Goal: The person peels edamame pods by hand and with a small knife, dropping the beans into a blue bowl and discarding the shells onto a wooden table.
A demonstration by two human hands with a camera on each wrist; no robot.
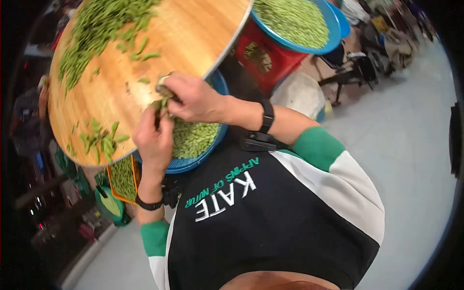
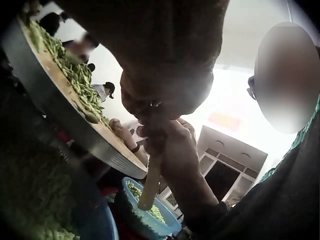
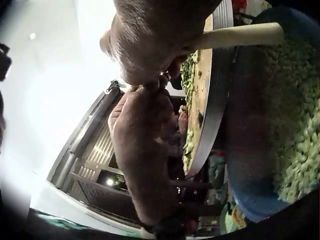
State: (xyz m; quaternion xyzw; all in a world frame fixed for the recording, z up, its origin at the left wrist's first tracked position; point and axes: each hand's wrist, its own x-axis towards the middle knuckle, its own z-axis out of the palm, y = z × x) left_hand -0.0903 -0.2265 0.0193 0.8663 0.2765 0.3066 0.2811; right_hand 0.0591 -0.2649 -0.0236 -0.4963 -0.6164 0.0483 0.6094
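Over the edge of the round wooden table [image 1: 193, 29], both hands meet fingertip to fingertip. My left hand [image 1: 153, 137] pinches a green bean pod [image 1: 164, 103], mostly hidden by the fingers. The right hand [image 1: 195, 99] grips a tool with a pale, round wooden handle [image 3: 245, 36], which sticks out of the fist in both wrist views; its working end is hidden, so I cannot tell its kind. Just below the hands is a blue basin [image 1: 223, 87] holding shelled green beans [image 1: 193, 140]. A small scatter of pods [image 1: 104, 140] lies on the table near the left hand.
A large heap of pods [image 1: 96, 34] covers the table's far side. Another blue basin of shelled beans [image 1: 295, 21] sits beyond a red container [image 1: 266, 58] at upper right. An orange crate of pods [image 1: 123, 179] stands at lower left. Other people are around the table.
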